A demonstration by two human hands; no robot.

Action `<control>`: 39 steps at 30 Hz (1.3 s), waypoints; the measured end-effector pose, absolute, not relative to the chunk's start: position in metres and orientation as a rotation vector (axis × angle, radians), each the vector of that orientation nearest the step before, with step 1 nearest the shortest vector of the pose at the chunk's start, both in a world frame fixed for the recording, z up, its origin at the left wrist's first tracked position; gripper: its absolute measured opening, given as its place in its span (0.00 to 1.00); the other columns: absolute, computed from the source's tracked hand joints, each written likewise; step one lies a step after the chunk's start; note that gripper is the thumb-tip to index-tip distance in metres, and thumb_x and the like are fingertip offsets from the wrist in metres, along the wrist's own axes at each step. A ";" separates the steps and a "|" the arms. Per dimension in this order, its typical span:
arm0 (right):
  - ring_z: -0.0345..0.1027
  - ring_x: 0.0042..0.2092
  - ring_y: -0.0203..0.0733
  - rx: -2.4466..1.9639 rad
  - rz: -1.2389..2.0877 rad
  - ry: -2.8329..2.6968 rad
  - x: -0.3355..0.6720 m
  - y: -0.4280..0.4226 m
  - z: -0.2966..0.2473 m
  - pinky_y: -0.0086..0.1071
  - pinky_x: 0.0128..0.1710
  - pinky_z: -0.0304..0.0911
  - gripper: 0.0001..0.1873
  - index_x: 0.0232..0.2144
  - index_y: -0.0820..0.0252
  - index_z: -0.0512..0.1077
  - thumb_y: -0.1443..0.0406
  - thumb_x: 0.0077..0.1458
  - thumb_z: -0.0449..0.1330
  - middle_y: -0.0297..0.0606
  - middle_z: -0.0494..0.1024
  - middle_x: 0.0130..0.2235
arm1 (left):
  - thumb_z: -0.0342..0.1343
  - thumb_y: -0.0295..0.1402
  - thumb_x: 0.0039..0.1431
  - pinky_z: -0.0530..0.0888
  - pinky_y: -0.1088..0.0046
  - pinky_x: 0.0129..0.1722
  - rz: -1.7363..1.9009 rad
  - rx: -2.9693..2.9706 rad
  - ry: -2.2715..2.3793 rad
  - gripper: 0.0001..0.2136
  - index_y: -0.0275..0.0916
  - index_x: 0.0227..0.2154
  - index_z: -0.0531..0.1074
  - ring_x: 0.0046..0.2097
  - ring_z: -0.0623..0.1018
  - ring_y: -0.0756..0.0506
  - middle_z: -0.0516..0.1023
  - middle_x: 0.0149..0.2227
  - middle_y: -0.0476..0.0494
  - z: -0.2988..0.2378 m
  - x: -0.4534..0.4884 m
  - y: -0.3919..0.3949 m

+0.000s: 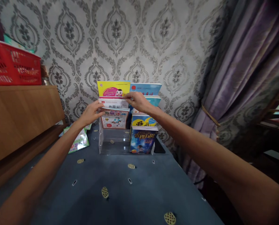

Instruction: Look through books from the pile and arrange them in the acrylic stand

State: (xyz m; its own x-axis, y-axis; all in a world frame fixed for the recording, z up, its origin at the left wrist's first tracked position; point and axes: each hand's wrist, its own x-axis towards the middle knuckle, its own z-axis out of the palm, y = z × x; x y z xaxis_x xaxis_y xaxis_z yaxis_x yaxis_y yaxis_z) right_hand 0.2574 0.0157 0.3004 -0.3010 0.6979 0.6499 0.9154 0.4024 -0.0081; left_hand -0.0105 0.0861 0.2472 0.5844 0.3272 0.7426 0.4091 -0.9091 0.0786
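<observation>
Nearest, a blue worktop (116, 175) spreads at six o'clock; beyond, a purple curtain (237, 72) hangs at two, patterned wallpaper (139, 28) at twelve. Mid-dial, the left hand (90, 113) pinches a white book (113, 102) in a clear rack (113, 147) by its left edge; the right hand (138, 101), fingers narrowed, is at the book's top, grip unclear.

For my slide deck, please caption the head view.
Left hand and right hand at books in a clear tiered stand, set on a dark blue cloth with yellow motifs.
</observation>
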 end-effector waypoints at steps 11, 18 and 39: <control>0.70 0.51 0.51 -1.652 -0.750 -2.186 0.228 0.012 0.306 0.38 0.44 0.63 0.18 0.48 0.61 0.78 0.71 0.60 0.53 0.48 0.79 0.50 | 0.55 0.31 0.59 0.70 0.68 0.41 -1.264 -2.690 -0.644 0.08 0.40 0.40 0.76 0.41 0.73 0.43 0.70 0.38 0.46 0.235 -0.011 0.083; 0.68 0.51 0.51 -1.616 -0.811 -2.235 0.218 -0.010 0.303 0.35 0.37 0.60 0.15 0.44 0.60 0.80 0.70 0.60 0.55 0.49 0.78 0.47 | 0.55 0.32 0.59 0.71 0.69 0.40 -1.287 -2.724 -0.644 0.08 0.40 0.39 0.75 0.41 0.73 0.43 0.70 0.38 0.45 0.235 -0.010 0.085; 0.72 0.48 0.52 -1.742 -0.629 -2.280 0.199 0.007 0.308 0.36 0.40 0.62 0.25 0.56 0.61 0.70 0.66 0.54 0.61 0.49 0.80 0.47 | 0.54 0.31 0.58 0.70 0.69 0.39 -1.234 -2.726 -0.650 0.07 0.40 0.39 0.73 0.40 0.73 0.44 0.68 0.37 0.46 0.239 -0.011 0.081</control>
